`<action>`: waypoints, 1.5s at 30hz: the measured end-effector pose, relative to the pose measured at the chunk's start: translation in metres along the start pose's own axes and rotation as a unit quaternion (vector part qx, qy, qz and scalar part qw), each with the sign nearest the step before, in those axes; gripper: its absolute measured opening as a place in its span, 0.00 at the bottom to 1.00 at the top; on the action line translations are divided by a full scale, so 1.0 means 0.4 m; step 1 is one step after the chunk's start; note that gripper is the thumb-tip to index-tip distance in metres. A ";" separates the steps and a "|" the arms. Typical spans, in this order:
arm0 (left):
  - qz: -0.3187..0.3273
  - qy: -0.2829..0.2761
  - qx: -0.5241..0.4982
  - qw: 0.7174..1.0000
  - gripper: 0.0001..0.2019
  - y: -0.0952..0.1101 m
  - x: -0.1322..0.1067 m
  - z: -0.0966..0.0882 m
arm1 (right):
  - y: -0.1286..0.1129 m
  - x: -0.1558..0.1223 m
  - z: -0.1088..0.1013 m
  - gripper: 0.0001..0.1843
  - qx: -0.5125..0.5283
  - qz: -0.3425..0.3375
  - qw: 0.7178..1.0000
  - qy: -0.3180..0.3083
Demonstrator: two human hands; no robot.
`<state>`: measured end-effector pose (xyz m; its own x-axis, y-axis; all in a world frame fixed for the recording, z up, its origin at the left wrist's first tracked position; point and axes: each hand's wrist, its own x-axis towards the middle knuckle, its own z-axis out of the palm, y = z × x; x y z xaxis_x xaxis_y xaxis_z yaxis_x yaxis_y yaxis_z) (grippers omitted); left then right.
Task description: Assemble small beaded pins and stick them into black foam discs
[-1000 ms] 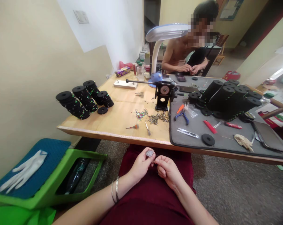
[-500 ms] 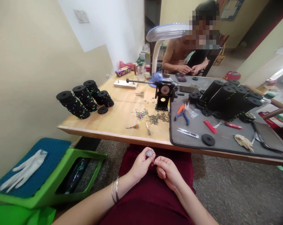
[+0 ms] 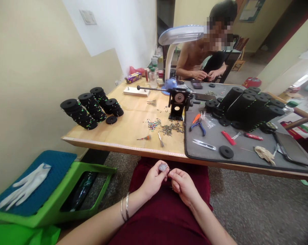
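Observation:
Over my lap, just below the table edge, my left hand is closed with thumb and fingers pinching a small pale grey, tuft-like bundle. My right hand is close beside it, thumb and forefinger pressed together. A tiny dark thing shows between the two hands, too small to name; what the right fingers pinch cannot be made out. On the table above them lie two small brush-like bundles, a heap of small metal pieces and a scatter of coloured beads.
A black hand-cranked winder stands mid-table behind the beads. Black foam spools are stacked at left, more at right. Pliers, thread snips and a loose spool lie on the grey mat. Another person sits opposite, by a lamp.
My right hand has shifted very slightly right, a little away from the left fingers. My left hand keeps its hold on the bundle. The other person's head has moved slightly.

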<state>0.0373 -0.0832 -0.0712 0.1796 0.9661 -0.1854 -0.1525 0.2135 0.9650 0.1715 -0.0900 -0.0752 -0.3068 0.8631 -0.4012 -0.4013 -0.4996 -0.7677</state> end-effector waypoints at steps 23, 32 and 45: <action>0.026 -0.027 0.120 0.992 0.08 0.008 -0.006 0.000 | -0.006 0.003 -0.011 0.16 -0.066 -0.078 0.990 0.097; -0.046 -0.046 0.016 0.998 0.13 0.005 -0.001 0.006 | -0.009 0.004 -0.011 0.17 -0.076 -0.107 0.986 0.107; -0.017 0.001 0.072 0.997 0.09 0.022 -0.001 0.006 | -0.013 0.000 0.005 0.16 -0.114 -0.108 0.983 0.092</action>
<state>0.0383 -0.0819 -0.0620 0.1792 0.9593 -0.2180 -0.0048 0.2225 0.9749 0.1718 -0.0875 -0.0700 -0.0665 0.9564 -0.2845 -0.2292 -0.2922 -0.9285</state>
